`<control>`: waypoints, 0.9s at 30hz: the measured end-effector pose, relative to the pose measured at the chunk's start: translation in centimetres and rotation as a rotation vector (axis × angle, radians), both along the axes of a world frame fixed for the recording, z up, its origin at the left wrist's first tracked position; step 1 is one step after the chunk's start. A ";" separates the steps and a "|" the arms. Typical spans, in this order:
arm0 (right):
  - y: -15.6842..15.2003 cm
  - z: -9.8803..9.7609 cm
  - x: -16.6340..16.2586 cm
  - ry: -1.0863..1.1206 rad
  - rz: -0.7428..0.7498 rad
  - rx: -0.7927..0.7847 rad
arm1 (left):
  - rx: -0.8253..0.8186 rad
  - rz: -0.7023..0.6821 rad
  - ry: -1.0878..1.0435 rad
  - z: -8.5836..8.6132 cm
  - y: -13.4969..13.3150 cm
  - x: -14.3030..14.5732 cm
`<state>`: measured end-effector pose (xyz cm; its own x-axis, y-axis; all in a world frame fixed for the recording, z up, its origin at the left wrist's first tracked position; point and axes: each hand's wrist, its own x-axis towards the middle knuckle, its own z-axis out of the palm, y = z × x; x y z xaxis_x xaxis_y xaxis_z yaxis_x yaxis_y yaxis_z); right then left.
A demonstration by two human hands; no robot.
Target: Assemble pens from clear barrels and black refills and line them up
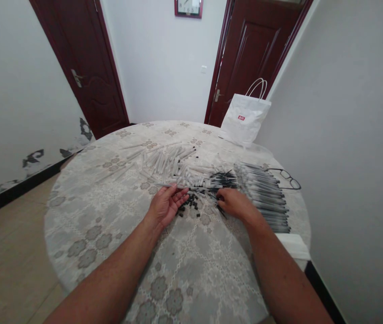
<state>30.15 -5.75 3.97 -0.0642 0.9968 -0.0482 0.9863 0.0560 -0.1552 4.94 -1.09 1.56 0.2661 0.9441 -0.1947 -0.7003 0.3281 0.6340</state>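
My left hand (164,206) is turned palm up, its thumb and fingers closed on a thin whitish pen barrel (162,184). My right hand (234,202) is closed in a pinch beside a bunch of dark pen refills (224,179); what its fingertips hold is too small to make out. Small black caps (194,202) lie scattered on the tablecloth between the hands. Beyond the left hand spreads a loose heap of white pen barrels (164,161). A row of pens with dark insides (262,193) is laid side by side, right of my right hand.
A round table (110,252) has a patterned cloth. Black-framed glasses (290,180) lie at its right edge, past the pen row. A white paper bag (247,119) stands at the back right. Something flat and white (292,246) rests near the right edge.
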 end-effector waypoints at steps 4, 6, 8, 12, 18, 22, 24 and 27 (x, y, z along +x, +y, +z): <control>0.2 -0.3 -1.2 0.016 0.049 0.016 | 0.007 -0.012 -0.003 0.1 -0.1 0.1; 0.2 -0.4 -2.0 0.016 0.073 0.031 | 0.007 -0.015 -0.004 0.2 -0.1 0.1; 0.2 -0.5 -2.8 0.014 0.083 0.043 | 0.002 -0.015 0.000 0.2 -0.1 0.1; 0.3 -0.8 -3.1 0.033 0.080 0.052 | -0.005 -0.012 0.000 0.0 -0.1 0.1; 0.8 -1.1 -1.7 0.047 0.066 0.079 | 0.011 -0.032 -0.001 -0.1 -0.1 0.1; 0.9 -1.0 -1.4 0.042 0.047 0.127 | 0.015 -0.034 -0.002 -0.2 -0.1 0.1; 0.9 -1.0 -1.4 0.052 0.038 0.157 | 0.018 -0.039 -0.002 -0.2 0.0 0.1; 0.8 -1.0 -1.4 0.072 0.022 0.179 | 0.021 -0.044 -0.002 -0.2 0.0 0.1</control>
